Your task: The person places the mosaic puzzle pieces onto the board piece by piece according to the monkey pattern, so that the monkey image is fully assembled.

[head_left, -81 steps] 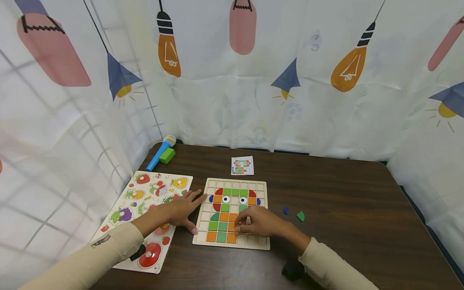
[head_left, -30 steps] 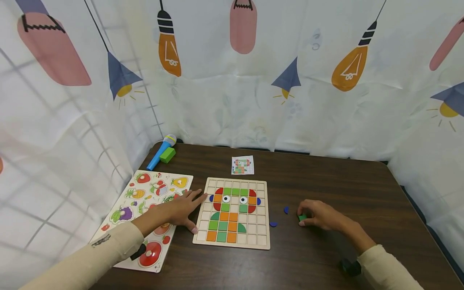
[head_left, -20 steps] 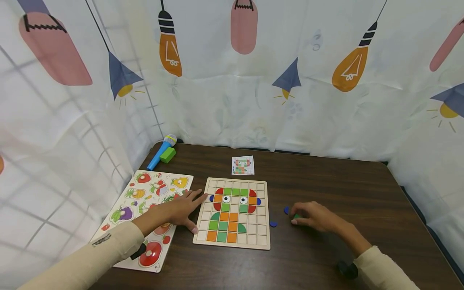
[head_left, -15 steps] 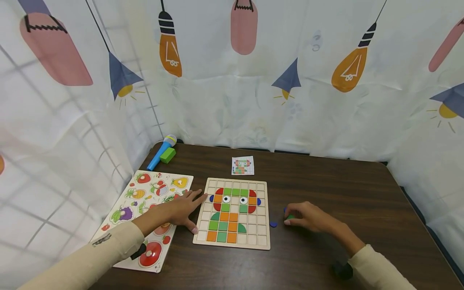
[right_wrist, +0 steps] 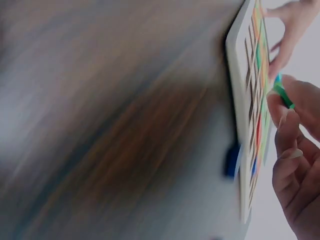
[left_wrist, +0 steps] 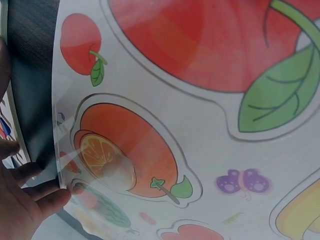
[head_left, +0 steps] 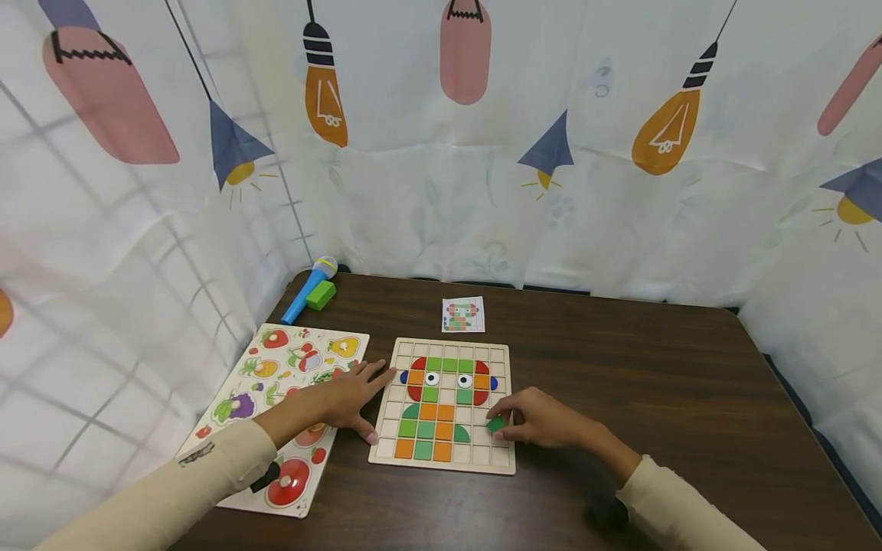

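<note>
My right hand point(head_left: 544, 419) pinches a green quarter-round tile point(head_left: 495, 424) between thumb and fingertips, over the right part of the wooden grid board point(head_left: 490, 454). In the right wrist view that green tile point(right_wrist: 283, 95) shows edge-on between thumb and finger. Fingers spread, my left hand point(head_left: 344, 402) lies across the fruit puzzle board point(head_left: 324, 440), its fingertips and thumb at the grid board's left edge. Orange, green, red and blue tiles and two eye tiles form a figure on the grid. A green quarter-round tile point(head_left: 462, 434) sits right of its lower body.
Behind the grid board lies a small picture card point(head_left: 463, 314) with a similar figure. A blue toy microphone point(head_left: 310, 289) and a green block point(head_left: 321, 295) are at the back left. A blue piece point(right_wrist: 232, 160) lies beside the grid board in the right wrist view.
My right hand left a green quarter-round tile on the grid, moved right, took the other green one from the table and carried it left over the board. The left hand stayed put.
</note>
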{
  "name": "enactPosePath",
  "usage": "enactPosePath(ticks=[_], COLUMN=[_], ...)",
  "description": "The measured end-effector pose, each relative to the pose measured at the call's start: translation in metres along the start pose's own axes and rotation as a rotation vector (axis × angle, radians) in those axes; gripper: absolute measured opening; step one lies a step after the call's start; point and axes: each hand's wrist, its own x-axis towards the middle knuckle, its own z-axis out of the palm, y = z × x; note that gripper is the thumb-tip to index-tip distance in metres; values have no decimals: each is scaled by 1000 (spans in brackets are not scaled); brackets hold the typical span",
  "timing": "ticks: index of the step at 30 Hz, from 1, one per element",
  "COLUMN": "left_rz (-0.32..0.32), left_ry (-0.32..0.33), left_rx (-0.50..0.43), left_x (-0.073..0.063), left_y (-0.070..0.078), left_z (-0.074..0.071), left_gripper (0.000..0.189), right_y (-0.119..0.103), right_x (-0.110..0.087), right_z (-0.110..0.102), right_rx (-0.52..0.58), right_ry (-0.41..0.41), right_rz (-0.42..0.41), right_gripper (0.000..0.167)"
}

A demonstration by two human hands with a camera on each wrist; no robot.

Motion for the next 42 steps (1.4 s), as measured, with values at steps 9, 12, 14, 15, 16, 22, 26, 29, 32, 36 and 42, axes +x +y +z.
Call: enactPosePath(ticks=[9,12,14,15,16,22,26,29,32,36,42], left_rz=[4,7,9,11,13,30,36,33,34,33,27], left_ry=[1,-1,-1,0,1,10,8,6,7,7,4], left_rx=[0,0,0,1,1,1,-6,-7,-6,-7,-2], left_x=[1,1,1,1,1,0,0,-1,-1,-1,-1], left_y=[1,0,-1,-1,-1,-1,-1,-1,-1,-1,-2], left_z=[-1,0,0,0,0,0,0,-1,-1,-1,-1], left_gripper=[116,116,115,115,115,114,114,114,114,114,116], right_y=[-36,-50,-57,-61,-63,-74,-80,-83,-85,-87,-87], right_x=[41,54,62,66,70,86,93,97,100,102,106], right_z=[28,38,45,49,52,69,77,83,87,87,88], right_rx=[31,53,58,61,52,6,-18,-54,-80,-123,-165], right_ry=[-45,-17,13,24,35,47,59,75,91,117,122], right_rz=[-53,-40,-24,-17,-14,-21,-2,19,41,62,76], right_gripper=[29,28,28,27,27,24,23,24,25,21,16])
